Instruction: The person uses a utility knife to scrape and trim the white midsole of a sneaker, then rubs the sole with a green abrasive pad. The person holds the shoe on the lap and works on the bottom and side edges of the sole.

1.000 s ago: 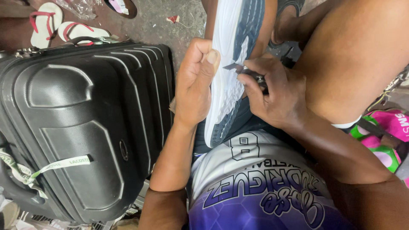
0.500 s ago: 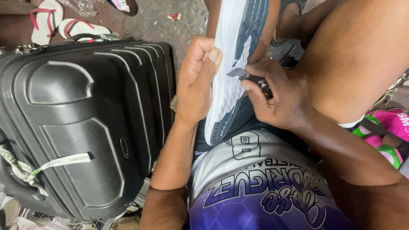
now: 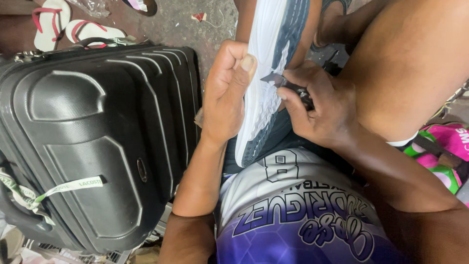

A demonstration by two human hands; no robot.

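Suitcase (image 3: 97, 146) left of shoe (image 3: 273, 78)

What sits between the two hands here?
In the head view, the shoe's white sole lies between the left hand and the right hand holding a small blade.

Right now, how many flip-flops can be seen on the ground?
2, both at top left behind the black suitcase: one flip-flop leftmost, the other beside it. More may be hidden.

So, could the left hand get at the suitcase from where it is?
Probably yes. The left hand grips the white sole edge of the shoe, and the black suitcase stands right beside its wrist with nothing between them. It would have to let go of the shoe first, while the right hand works a blade there.
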